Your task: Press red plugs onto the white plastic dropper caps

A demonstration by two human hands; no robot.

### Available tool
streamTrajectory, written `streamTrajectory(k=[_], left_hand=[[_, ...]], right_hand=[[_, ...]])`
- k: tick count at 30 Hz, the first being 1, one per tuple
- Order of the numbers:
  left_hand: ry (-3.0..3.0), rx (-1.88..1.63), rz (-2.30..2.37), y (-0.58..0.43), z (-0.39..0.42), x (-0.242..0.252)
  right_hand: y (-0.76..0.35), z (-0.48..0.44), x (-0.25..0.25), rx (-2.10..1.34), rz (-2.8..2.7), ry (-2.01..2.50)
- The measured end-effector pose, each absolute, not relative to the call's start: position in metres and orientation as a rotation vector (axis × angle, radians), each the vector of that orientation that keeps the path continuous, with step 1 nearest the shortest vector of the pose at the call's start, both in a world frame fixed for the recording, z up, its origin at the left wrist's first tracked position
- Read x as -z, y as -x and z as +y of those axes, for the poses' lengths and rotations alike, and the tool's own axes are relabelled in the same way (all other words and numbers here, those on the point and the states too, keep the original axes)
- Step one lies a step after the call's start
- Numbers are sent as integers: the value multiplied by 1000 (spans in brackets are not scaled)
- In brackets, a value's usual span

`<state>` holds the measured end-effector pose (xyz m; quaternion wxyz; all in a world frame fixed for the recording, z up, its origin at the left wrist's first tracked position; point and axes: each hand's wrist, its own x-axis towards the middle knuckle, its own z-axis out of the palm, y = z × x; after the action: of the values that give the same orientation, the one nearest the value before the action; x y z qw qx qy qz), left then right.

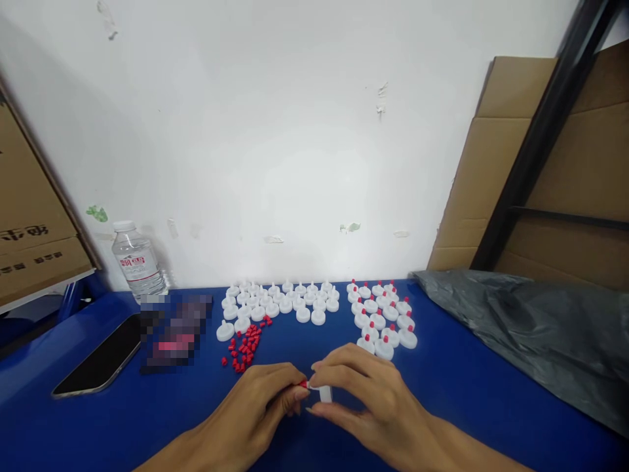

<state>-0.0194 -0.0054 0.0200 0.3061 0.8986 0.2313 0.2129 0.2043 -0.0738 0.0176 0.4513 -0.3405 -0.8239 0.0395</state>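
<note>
"What's being gripped, and where?"

"Lower centre of the frame: the left hand [265, 400] pinches a small red plastic cap [303, 385]. The right hand [373, 387] grips a round white plastic lid [325, 394] between thumb and fingers, its narrow nozzle end towards the cap. I can't tell how far they're joined."

"And around them?"

"On the blue worktop [299, 344], loose red cylindrical caps [244, 349] lie left of centre, beside white plastic lids with bare nozzles [271, 309]. Right of centre stand white lids with red tips [384, 349]."

"Far left?"

"A clear plastic water bottle [137, 262] and a black-screened phone [101, 360]."
</note>
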Motion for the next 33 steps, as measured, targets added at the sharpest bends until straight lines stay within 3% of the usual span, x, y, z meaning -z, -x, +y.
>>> streamTrajectory(k=[18, 25, 33], left_hand=[[-2370, -595, 616, 22, -16, -17], [-2702, -649, 643, 14, 2, -15], [-2950, -812, 884, 36, 54, -15]], right_hand=[[-202, -80, -19, 1, -2066, 737], [-203, -72, -22, 110, -2185, 1126], [-226, -55, -27, 234, -2135, 1247]])
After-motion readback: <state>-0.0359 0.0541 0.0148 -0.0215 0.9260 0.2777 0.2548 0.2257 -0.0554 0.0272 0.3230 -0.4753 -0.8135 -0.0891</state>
